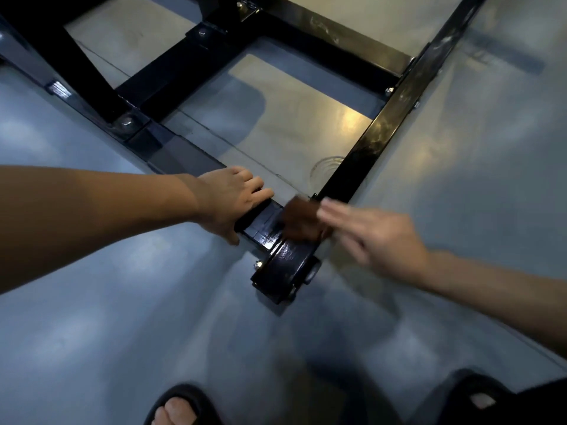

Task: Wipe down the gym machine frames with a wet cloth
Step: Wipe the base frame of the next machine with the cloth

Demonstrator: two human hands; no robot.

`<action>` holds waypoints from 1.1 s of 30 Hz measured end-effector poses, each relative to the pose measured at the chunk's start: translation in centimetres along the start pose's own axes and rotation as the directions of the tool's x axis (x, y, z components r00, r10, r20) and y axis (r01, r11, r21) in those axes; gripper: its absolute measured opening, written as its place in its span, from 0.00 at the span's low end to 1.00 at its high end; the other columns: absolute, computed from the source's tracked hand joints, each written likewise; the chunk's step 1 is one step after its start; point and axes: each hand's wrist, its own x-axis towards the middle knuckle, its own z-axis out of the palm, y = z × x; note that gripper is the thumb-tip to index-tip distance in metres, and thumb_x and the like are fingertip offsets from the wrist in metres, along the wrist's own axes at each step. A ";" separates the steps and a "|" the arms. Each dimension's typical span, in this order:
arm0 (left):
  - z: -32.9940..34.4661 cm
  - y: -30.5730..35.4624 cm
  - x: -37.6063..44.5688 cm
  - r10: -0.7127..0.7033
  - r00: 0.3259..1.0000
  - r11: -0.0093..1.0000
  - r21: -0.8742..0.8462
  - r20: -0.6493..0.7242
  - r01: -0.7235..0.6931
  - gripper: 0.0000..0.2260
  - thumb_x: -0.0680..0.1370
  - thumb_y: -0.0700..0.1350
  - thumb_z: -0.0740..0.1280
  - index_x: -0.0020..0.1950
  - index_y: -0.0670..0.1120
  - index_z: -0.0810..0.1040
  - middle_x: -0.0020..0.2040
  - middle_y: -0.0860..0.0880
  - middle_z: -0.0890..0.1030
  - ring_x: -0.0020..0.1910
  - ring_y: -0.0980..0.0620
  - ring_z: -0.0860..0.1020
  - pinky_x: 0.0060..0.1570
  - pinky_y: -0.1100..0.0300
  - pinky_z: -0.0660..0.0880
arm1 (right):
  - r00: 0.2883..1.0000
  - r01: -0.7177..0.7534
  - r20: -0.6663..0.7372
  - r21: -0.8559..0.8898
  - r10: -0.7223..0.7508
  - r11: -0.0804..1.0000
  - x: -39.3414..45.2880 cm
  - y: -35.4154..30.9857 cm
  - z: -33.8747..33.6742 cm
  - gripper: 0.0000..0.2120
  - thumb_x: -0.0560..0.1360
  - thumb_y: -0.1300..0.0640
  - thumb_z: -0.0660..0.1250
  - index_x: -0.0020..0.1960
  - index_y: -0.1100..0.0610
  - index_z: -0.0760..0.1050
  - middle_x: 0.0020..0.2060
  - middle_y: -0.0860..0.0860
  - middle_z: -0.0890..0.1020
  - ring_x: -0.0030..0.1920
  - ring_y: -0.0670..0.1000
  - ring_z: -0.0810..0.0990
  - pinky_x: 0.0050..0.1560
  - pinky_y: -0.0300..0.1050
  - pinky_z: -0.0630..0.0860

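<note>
- Head view: the black gym machine frame [377, 130] is lying low on a glossy grey floor [92, 317], and its near corner, with a wheel bracket [283, 271], is serving as the landmark here.
- A dark brown cloth [302, 219] is sitting on the bar just above that corner, blurred; its wetness cannot be told.
- The right hand [377, 234] is reaching in from the corner's right, fingers [334, 210] straight and close together, their tips touching the cloth; the blur is hiding whether they are pinching it.
- The left hand [233, 200] is resting on the bar just left of the corner, fingers laid over the top and thumb spread down the near side, seemingly bracing.
- Judging by progress: the bar near the corner is gleaming as if damp, and the long rail running away from the corner is showing smeary streaks, so some wiping looks done.
- The crossbars far beyond the corner are probably remaining to be wiped.
- Two sandalled feet [178, 406] are standing nearer than the corner.
</note>
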 end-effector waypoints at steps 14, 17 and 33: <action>-0.9 2.5 1.6 0.045 0.999 0.993 -0.104 -0.025 -0.047 0.48 0.69 0.71 0.72 0.79 0.47 0.56 0.67 0.49 0.73 0.66 0.46 0.73 0.68 0.53 0.68 | 0.930 0.307 0.164 0.144 -0.329 0.941 -1.5 -8.5 1.4 0.21 0.82 0.56 0.58 0.71 0.50 0.79 0.73 0.51 0.77 0.40 0.50 0.78 0.34 0.43 0.74; -0.5 2.3 1.6 0.046 0.997 0.991 -0.127 -0.057 -0.053 0.44 0.68 0.70 0.72 0.75 0.49 0.61 0.63 0.50 0.74 0.62 0.47 0.74 0.64 0.53 0.69 | 0.923 0.324 0.192 0.088 -0.335 0.942 -2.0 -3.5 1.0 0.31 0.72 0.62 0.71 0.75 0.49 0.75 0.76 0.50 0.73 0.39 0.53 0.76 0.33 0.45 0.74; -1.2 2.4 1.7 0.039 0.999 0.992 -0.117 -0.005 -0.039 0.39 0.68 0.71 0.71 0.71 0.51 0.67 0.60 0.51 0.73 0.60 0.48 0.73 0.63 0.53 0.70 | 0.974 0.190 0.115 0.033 -0.193 0.981 1.1 -3.4 1.5 0.20 0.85 0.52 0.61 0.76 0.54 0.73 0.73 0.52 0.75 0.46 0.57 0.82 0.36 0.52 0.80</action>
